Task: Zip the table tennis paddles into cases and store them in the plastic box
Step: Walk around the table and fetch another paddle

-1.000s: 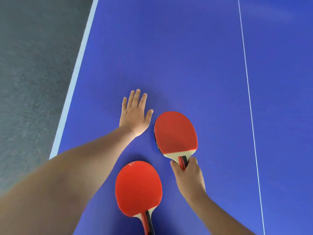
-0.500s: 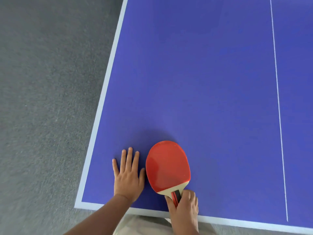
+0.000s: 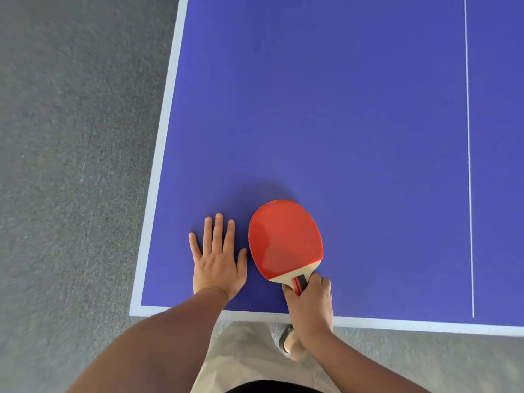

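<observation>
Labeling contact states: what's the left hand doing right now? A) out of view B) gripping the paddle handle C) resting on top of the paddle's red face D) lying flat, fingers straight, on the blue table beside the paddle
D: the left hand lies flat on the blue table just left of the paddle, fingers straight, while the right hand grips the handle.

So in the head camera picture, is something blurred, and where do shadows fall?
Head view: the grey floor at left looks smeared, while the red paddle and both hands stay fairly sharp; a soft dark shadow lies on the blue table around the paddle's top edge; the light is even, with no glare; the white centre line bows slightly, a wide-angle effect.
</observation>
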A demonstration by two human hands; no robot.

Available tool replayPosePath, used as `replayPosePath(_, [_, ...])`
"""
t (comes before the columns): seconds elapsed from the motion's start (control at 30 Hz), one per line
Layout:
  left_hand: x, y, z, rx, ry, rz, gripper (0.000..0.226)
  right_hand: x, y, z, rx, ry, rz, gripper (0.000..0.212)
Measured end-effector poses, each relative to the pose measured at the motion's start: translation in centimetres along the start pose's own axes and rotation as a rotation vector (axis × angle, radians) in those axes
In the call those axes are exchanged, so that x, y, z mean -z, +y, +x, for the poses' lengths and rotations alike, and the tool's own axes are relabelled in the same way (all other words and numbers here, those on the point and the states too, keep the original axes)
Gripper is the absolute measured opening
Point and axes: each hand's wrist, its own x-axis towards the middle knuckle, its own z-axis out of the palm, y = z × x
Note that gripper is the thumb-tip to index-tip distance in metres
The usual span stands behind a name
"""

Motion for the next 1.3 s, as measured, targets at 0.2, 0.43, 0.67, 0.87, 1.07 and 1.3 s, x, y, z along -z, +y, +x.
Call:
replayPosePath(0.2, [0.2,0.3,-0.2,0.009,0.008,-0.015,0.070,3.0,1.3,0.1,-0.002,-0.153,-0.038,0.029])
replayPosePath(0.43, [0.4,0.4,-0.8,0.001,0.002,-0.004,0.071,4.9,10.0,-2.5,0.021,-0.183,0.090,0.025])
replayPosePath(0.67, [-1.3,9.0,-10.2,-0.202,-0.037,0.030,0.067,5.7,25.1,-7.0,-0.085,-0.044,0.313,0.031])
replayPosePath(0.87, [-7.8,20.5,-22.7,-0.542,-0.179,0.116,0.066,4.9,40.4,-12.7,-0.243,0.053,0.419,0.035])
replayPosePath(1.07, [-12.3,29.7,-31.0,-0.755,-0.360,0.242,0.064,3.2,51.2,-17.5,-0.454,0.121,0.580,0.036])
replayPosePath(1.3, [-14.7,38.1,-35.0,-1.141,-0.526,0.452,0.064,3.1,57.5,-18.7,-0.616,0.165,0.728,0.028])
